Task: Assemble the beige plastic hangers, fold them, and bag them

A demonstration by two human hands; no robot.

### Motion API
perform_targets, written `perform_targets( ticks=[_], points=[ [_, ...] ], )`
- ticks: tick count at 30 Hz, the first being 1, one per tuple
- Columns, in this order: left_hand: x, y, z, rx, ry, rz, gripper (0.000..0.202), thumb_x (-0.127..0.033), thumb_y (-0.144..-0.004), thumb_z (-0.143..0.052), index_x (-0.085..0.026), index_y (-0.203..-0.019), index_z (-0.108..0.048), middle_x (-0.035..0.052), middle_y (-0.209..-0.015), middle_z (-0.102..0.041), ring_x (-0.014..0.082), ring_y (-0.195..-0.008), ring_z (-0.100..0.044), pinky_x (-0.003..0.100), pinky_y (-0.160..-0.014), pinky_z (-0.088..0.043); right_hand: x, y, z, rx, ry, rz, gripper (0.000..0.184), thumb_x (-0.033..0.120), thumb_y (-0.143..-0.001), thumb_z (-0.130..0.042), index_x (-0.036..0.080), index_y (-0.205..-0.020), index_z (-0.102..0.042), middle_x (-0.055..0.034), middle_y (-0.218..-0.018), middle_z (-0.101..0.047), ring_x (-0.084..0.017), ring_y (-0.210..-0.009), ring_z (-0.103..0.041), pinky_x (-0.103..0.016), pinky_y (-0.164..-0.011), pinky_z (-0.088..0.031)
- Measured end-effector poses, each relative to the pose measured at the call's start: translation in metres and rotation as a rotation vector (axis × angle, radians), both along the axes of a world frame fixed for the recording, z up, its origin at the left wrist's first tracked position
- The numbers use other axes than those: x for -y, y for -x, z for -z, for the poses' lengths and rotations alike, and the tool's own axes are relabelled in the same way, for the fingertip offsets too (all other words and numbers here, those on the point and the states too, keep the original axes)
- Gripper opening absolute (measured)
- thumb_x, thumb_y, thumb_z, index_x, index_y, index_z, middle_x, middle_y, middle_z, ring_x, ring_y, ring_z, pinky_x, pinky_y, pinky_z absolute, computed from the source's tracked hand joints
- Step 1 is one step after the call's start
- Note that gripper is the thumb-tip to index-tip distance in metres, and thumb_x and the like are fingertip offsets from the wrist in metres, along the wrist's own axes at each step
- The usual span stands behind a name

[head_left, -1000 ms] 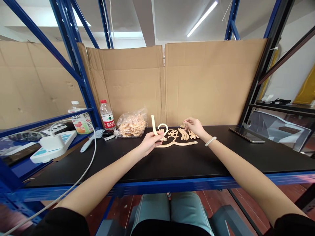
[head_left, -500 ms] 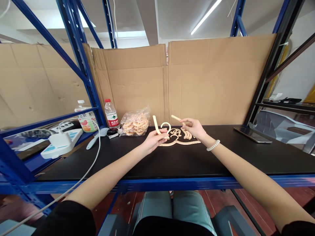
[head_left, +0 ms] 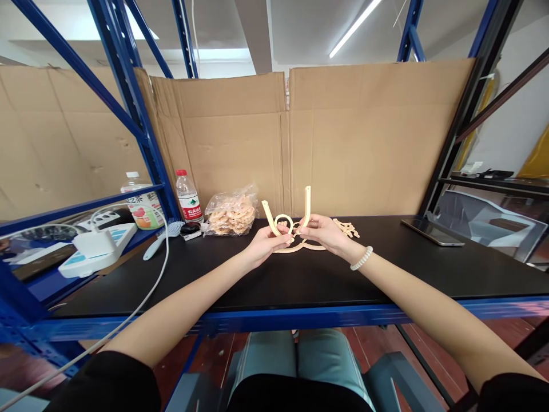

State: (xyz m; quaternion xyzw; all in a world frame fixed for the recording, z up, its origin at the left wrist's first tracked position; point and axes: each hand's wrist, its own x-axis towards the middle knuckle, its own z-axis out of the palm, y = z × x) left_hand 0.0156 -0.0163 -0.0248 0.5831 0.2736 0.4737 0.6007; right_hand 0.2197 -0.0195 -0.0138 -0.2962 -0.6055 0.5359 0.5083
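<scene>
My left hand is closed, its fingers pinching a pale curved wooden strip that tilts up to the left. Beside that strip a ring-like wooden hoop shows at the same fingertips; I cannot tell whether the two are joined. Close by on the right, my right hand grips another curved wooden strip, which stands almost upright. Below the hands, a flat wavy wooden piece lies on the black tabletop. Small wooden pieces lie past my right hand, partly hidden by it.
Against the cardboard wall sit a bag of snacks and a red-capped water bottle. A hairbrush and a white cable are at the left, a tablet at the right.
My right hand has moved left, close to my left hand, and its wooden strip has turned from slanting to nearly upright. The left hand keeps its hold.
</scene>
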Motion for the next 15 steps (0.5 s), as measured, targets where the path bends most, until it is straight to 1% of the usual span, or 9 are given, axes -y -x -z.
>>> perform_targets(
  ticks=[2,5,10,15],
  points=[
    [-0.0002,0.0005,0.0007,0.005,-0.014,0.015,0.03,-0.022,-0.063,-0.087,-0.011,-0.083,-0.066,0.0049,-0.081,-0.07,0.0153,-0.081,-0.067,0.033,-0.087,-0.05,0.0,0.0036,0.0026,0.048,0.004,-0.024,0.034,0.029,-0.06,-0.086,0.017,-0.086,-0.066,-0.0018,-0.079,-0.071,-0.014,-0.074,-0.068,-0.032,-0.081,-0.056],
    [-0.0006,0.001,0.0011,-0.002,-0.024,0.035,0.03,-0.022,-0.063,-0.087,-0.011,-0.082,-0.066,0.0049,-0.081,-0.07,0.0161,-0.081,-0.067,0.034,-0.088,-0.05,-0.0027,0.005,0.0054,0.047,0.036,-0.064,0.035,0.029,-0.059,-0.086,0.016,-0.087,-0.068,-0.0023,-0.077,-0.072,-0.014,-0.073,-0.069,-0.03,-0.078,-0.058],
    [-0.001,0.0016,0.0006,-0.01,-0.044,0.046,0.029,-0.023,-0.061,-0.087,-0.012,-0.078,-0.065,0.0033,-0.079,-0.069,0.0153,-0.078,-0.066,0.032,-0.083,-0.05,-0.0036,0.0034,0.0057,0.035,0.069,-0.092,0.036,0.029,-0.058,-0.087,0.016,-0.087,-0.07,-0.003,-0.08,-0.073,-0.015,-0.075,-0.071,-0.028,-0.078,-0.058],
    [-0.0014,0.0019,0.001,-0.022,-0.075,0.051,0.029,-0.024,-0.06,-0.088,-0.013,-0.075,-0.066,0.0015,-0.079,-0.065,0.0146,-0.077,-0.065,0.031,-0.08,-0.05,-0.0029,0.0034,0.0058,0.065,0.066,-0.108,0.033,0.027,-0.061,-0.085,0.016,-0.088,-0.07,-0.0029,-0.08,-0.073,-0.014,-0.076,-0.071,-0.028,-0.078,-0.058]
  ],
)
